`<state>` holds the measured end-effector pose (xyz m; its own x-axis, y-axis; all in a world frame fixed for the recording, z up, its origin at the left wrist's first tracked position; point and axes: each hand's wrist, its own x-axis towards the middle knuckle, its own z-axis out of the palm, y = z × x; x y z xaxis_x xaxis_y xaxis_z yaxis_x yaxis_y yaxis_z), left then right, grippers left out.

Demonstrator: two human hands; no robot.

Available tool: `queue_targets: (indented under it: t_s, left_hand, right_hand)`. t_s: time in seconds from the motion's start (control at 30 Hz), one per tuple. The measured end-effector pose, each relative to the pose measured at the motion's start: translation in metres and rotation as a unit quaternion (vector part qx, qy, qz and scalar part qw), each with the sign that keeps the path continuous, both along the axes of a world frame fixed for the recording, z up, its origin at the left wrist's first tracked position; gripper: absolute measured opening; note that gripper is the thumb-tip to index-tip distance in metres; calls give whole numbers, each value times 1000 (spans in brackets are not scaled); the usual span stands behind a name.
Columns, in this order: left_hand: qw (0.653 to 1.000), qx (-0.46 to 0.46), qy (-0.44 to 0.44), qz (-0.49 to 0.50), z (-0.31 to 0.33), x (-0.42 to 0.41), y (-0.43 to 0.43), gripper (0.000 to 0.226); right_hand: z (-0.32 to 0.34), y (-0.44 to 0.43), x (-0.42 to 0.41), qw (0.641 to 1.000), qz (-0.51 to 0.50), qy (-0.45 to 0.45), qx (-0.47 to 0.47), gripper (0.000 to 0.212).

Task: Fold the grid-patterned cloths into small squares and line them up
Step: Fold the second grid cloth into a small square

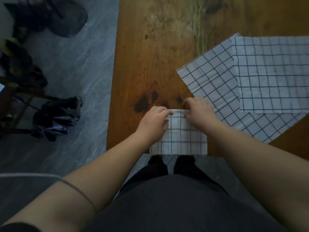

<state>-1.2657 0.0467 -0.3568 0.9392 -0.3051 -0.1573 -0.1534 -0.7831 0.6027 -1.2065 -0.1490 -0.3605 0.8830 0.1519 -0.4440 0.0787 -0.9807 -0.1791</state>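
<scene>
Head view, biggest first: we have the table (pixel 150 64), with two grid cloths spread flat on its right side, the angled cloth (pixel 209 77) partly under the squared-up cloth (pixel 270 76). Where does ours lie?

— Our folded cloth (pixel 178 139) sits at the table's near edge, right in front of us and just beside the angled cloth. Our right hand hides whether they touch. We judge that its long axis runs left to right along the table edge, with the far edge pointing away from us.

— And our hands?

— Close together on that far edge. The left hand (pixel 153 123) pinches the far-left corner, and the right hand (pixel 199 114) pinches the edge further right.

— How do we fold well?

— We'd keep both pinches level, match grid line to grid line, land corners on corners, then press the crease flat. The near edge lies at the table's lip, so we should watch that it doesn't slide off.
</scene>
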Motion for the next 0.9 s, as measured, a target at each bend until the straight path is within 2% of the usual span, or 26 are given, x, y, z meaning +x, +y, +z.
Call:
queue_targets:
  t_s: [0.17, 0.33, 0.43, 0.53, 0.6, 0.7, 0.8, 0.9]
  left_hand:
    - [991, 109, 70, -24, 0, 46, -29, 48]
    - [977, 131, 138, -95, 0, 67, -34, 25]
    - [970, 79, 215, -88, 2, 69, -34, 13]
    - [970, 31, 236, -53, 9, 70, -35, 14]
    - [969, -19, 245, -4, 17, 71, -31, 14]
    - [950, -100, 282, 83, 31, 70, -17, 17]
    - [922, -173, 307, 162, 38, 64, 4, 19]
    - [877, -244, 331, 249, 33, 55, 18, 17]
  right_hand:
    - [0, -1, 7, 999, 30, 32, -28, 13]
    - [5, -11, 0, 999, 27, 39, 17, 8]
    - [14, -17, -2, 997, -12, 37, 72, 10]
    - [22, -24, -3, 995, -13, -10, 98, 35]
    - [26, -30, -4, 991, -17, -67, 114, 45]
    - [32, -42, -13, 971, -94, -115, 187, 47]
    - [29, -44, -26, 941, -223, -83, 239, 53]
    - [20, -38, -31, 890, -360, 13, 280, 51]
